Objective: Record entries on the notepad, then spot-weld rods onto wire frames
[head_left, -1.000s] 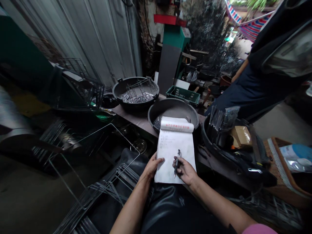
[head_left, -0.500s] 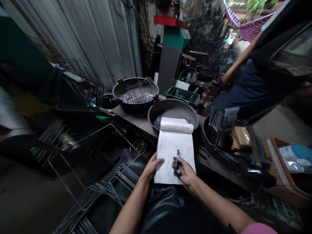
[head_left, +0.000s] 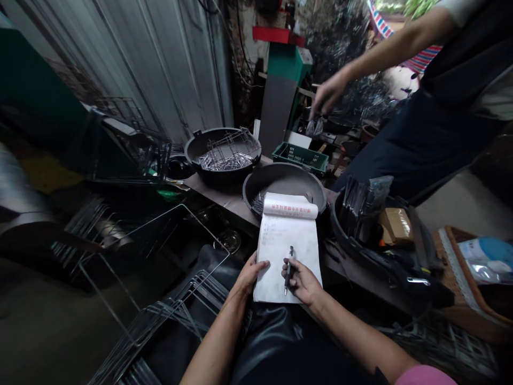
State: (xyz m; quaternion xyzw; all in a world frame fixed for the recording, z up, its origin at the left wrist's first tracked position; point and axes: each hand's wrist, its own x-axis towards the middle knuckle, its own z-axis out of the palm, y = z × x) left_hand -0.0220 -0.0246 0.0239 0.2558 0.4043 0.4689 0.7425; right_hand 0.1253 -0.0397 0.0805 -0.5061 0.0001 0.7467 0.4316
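Note:
A paper notepad (head_left: 276,272) with its top sheets folded back, red print on the fold and faint writing below, lies over my lap. Gripping its left edge is my left hand (head_left: 251,271), thumb on top and the other fingers hidden underneath. My right hand (head_left: 301,280) holds a dark pen (head_left: 288,272) between thumb and fingers above the lower part of the page, its metal tip toward me. Just beyond the notepad stands a wide black pan (head_left: 284,176), partly covered by it, with thin dark metal pieces inside.
Another pan (head_left: 224,141) holds wire pieces and a wire rack. Behind sits a green crate (head_left: 300,155). To the right are a black tub (head_left: 340,230) of dark rods and a wicker basket (head_left: 460,289). Wire frames (head_left: 180,310) lie at my left. A co-worker's hand (head_left: 331,93) reaches in.
The co-worker's arm has swung up and left, from beside the leg to over the area behind the green crate. My hands, notepad and pen stay almost still.

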